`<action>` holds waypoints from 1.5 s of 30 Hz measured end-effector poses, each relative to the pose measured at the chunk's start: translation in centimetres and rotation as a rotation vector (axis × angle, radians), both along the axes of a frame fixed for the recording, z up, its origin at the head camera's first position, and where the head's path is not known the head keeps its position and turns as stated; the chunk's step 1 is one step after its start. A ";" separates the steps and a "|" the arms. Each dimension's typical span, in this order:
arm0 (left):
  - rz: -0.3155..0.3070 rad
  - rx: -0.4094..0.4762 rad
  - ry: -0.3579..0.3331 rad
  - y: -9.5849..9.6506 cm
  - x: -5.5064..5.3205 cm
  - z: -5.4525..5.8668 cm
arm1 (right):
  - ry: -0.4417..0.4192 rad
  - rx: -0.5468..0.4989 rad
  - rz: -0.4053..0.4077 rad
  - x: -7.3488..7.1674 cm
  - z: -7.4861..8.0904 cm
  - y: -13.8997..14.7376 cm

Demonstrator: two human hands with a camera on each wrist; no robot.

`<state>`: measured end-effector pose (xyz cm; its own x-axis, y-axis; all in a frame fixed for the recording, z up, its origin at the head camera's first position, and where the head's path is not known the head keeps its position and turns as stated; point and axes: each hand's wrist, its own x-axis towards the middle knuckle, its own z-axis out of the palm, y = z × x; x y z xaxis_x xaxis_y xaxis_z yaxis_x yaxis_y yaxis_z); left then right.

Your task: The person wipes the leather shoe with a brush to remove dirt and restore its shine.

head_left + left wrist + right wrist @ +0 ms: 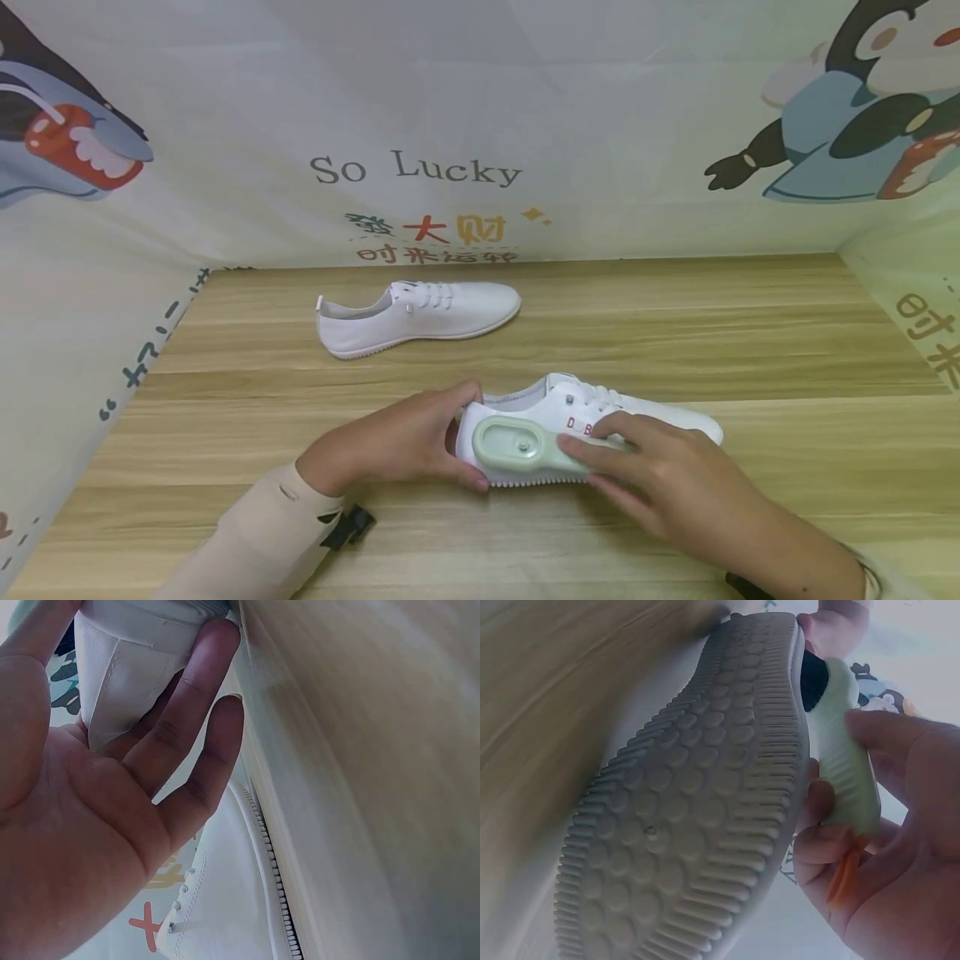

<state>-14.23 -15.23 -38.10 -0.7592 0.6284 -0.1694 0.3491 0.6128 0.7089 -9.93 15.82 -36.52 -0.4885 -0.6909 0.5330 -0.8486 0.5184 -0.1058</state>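
A white lace-up shoe [547, 407] lies tilted near the front of the table, toe to the right, its side turned up. My left hand [405, 437] grips it by the heel, thumb on one side and fingers round the other. In my right hand [660, 471] is a pale green brush [510, 443], held by the handle with its head over the heel's side. Dark bristles [812, 682] face the shoe in the right wrist view, where an orange loop [845, 877] hangs from the handle. The studded sole [682, 787] also shows there.
A second white shoe [450, 312] rests farther back on the wood-grain table [712, 325], toe also pointing right. Printed cloth walls [600, 125] rise behind and at both sides. A black strap piece [348, 527] sits at my left sleeve.
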 end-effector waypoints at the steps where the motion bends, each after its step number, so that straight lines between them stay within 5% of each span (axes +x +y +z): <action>1: 0.000 0.000 0.000 0.0 0.0 0.0 | 0.002 0.003 -0.006 0.0 0.0 0.0; 12: 0.006 -0.020 0.004 0.0 0.0 0.1 | -0.025 0.016 -0.031 -0.1 0.2 0.3; 20: 0.027 -0.073 0.084 -0.6 0.1 0.3 | -0.043 0.015 -0.031 -0.3 0.3 0.5; 41: 0.020 -0.065 0.005 -2.8 -0.6 0.6 | -0.056 0.047 -0.082 -0.9 1.0 1.3; 45: 0.037 -0.092 0.042 -2.4 -0.5 0.5 | -0.065 0.071 -0.060 -0.8 0.7 1.0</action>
